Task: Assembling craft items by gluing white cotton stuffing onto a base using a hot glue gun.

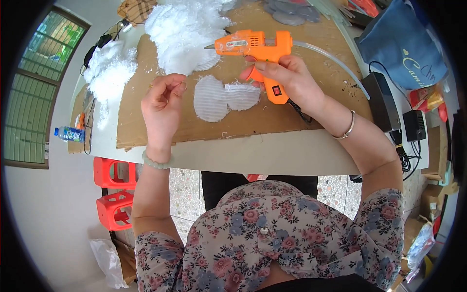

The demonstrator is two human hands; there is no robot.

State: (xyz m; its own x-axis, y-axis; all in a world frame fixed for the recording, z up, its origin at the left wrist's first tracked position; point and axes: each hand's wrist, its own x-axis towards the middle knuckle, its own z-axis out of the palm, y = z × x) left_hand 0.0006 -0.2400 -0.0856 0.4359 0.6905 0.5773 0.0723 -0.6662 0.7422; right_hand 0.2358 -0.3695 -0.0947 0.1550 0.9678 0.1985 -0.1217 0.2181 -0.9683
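Hot-glue gun (270,52), orange, is sitting in the right hand (294,82), which is grasping it by the handle, fingers curling near the trigger. We are placing it over the cardboard (204,130) on the desk (267,151); its height above the board we cannot tell. Its barrel is running crosswise: nozzle pointing left, a translucent glue stick (335,58) trailing rightward from the rear, handle slanting toward the body.

Left hand (163,100) is hovering to the left, closer to the body than the nozzle, thumb and fingertips pinching together; whether they are holding a strand or nothing, we cannot tell.

Between the hands, on the near side of the barrel, we are noting two white ribbed fabric lobes lying flat. The longer left lobe (210,100) is pointing away from the body and lying nearer the left hand; the frayed right lobe (243,98) is lying nearer the right. We cannot tell if they are joined. The nozzle is aiming across, in front of the white fibre pile (180,29), rather than down toward the lobes.
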